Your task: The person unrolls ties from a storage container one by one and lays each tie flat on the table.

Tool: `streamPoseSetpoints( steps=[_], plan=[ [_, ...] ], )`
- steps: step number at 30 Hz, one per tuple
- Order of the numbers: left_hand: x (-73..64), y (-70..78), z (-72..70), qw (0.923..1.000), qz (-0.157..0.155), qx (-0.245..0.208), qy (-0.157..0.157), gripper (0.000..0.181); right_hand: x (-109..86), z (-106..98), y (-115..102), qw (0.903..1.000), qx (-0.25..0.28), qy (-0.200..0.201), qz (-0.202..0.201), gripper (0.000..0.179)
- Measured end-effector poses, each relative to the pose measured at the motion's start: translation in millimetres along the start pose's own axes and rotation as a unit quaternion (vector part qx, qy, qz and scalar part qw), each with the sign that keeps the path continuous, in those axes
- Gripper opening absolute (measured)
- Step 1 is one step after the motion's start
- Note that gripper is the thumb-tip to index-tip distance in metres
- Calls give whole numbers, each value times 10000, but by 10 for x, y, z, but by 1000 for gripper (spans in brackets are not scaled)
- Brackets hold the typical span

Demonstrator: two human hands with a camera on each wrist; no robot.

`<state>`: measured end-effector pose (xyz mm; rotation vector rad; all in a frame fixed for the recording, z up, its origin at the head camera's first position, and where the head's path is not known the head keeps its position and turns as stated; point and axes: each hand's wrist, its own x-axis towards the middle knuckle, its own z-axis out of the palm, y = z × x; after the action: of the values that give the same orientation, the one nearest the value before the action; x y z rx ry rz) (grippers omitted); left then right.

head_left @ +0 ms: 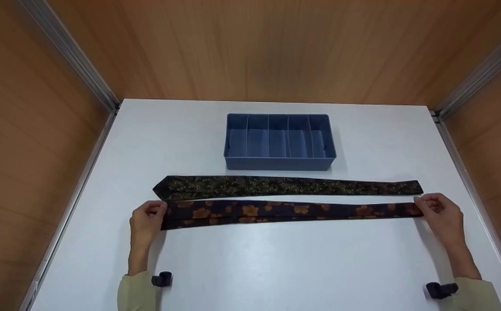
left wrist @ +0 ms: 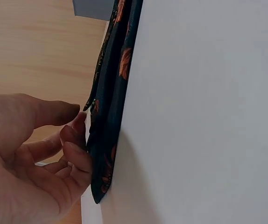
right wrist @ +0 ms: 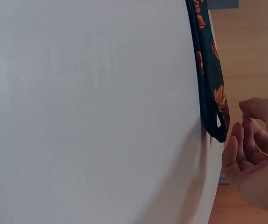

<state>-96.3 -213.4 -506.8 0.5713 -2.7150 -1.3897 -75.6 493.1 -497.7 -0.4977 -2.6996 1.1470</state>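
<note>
A dark navy necktie with orange flowers (head_left: 250, 211) lies lengthwise across the white table, between my two hands. At its wide left end is my left hand (head_left: 144, 222), fingertips right at the tie's edge in the left wrist view. My right hand (head_left: 444, 222) is beside the narrow right end, with bent fingers. In the right wrist view the thumb stands slightly apart from the floral tie (right wrist: 213, 74), whose end there forms a small folded loop. Just behind it lies a second necktie (head_left: 276, 185), black with a yellowish-green pattern, its pointed end to the left.
A blue tray (head_left: 280, 164) with several narrow compartments stands behind the ties, near the middle of the white table (head_left: 250, 268). Wooden panels (head_left: 250, 52) close in the back and both sides. Small black devices (head_left: 162, 279) sit by each wrist.
</note>
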Motion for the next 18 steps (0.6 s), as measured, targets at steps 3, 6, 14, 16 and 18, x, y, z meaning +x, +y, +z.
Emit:
streamPoseSetpoints(
  steps=[3, 6, 14, 16, 18],
  plan=[
    [24, 30, 5, 9998, 184, -66, 99, 20, 20, 15, -45, 9992, 358, -12, 155, 31],
    [48, 67, 13, 9989, 400, -126, 214, 17, 47, 39, -83, 9971, 714, -125, 224, 30],
    [122, 154, 37, 9971, 670, -227, 292, 15, 94, 93, -306, 9889, 1426, -323, 267, 24],
    [146, 177, 39, 9970, 687, -225, 263, 16, 92, 112, -386, 9862, 1626, -236, 223, 23],
    [162, 209, 37, 9966, 749, -270, 224, 17, 104, 142, -442, 9850, 1716, -97, 181, 23]
  ],
)
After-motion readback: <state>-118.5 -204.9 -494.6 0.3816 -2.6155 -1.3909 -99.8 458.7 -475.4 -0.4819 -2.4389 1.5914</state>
